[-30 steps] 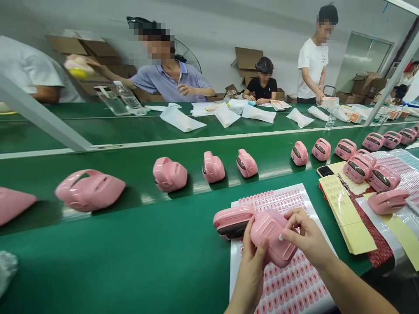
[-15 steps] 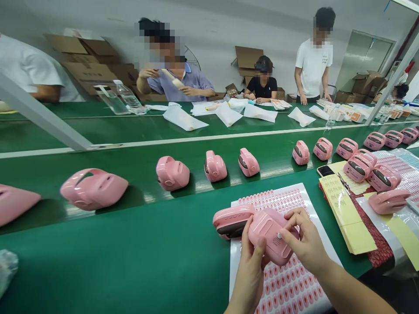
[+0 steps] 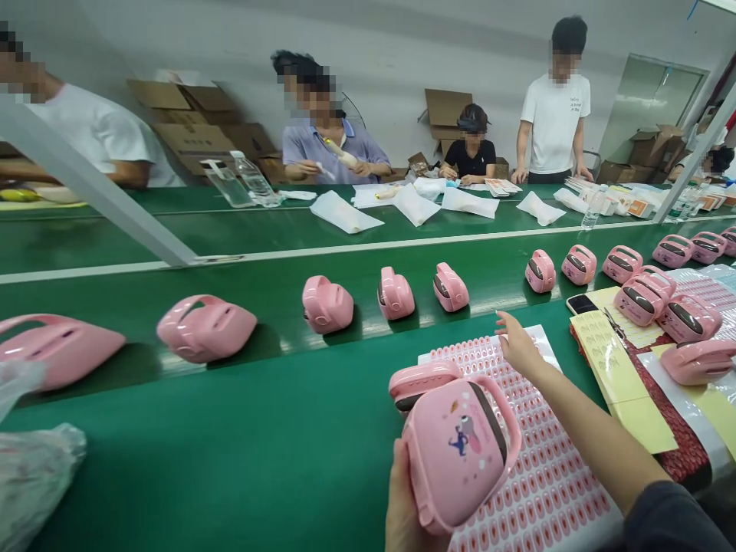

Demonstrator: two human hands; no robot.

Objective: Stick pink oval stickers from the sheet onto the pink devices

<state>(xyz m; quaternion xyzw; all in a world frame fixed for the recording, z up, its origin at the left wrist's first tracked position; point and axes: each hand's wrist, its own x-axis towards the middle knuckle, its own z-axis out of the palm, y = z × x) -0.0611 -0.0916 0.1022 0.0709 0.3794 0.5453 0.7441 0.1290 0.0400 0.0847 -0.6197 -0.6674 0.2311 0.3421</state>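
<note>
Left hand (image 3: pixel 402 502) cupped low — right arm (image 3: pixel 580 410) outstretched, fingers (image 3: pixel 509 326) spread.

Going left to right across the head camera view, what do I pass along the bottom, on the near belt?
Crumpled plastic bag, pink case held in the left hand, sheet of pink stickers, yellow label sheets, another pink case.

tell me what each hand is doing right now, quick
left hand: closed, holding the pink plastic case by its underside
right hand: open, holding nothing

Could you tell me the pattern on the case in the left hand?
The case shows a blue cartoon figure on pink; head view.
</note>
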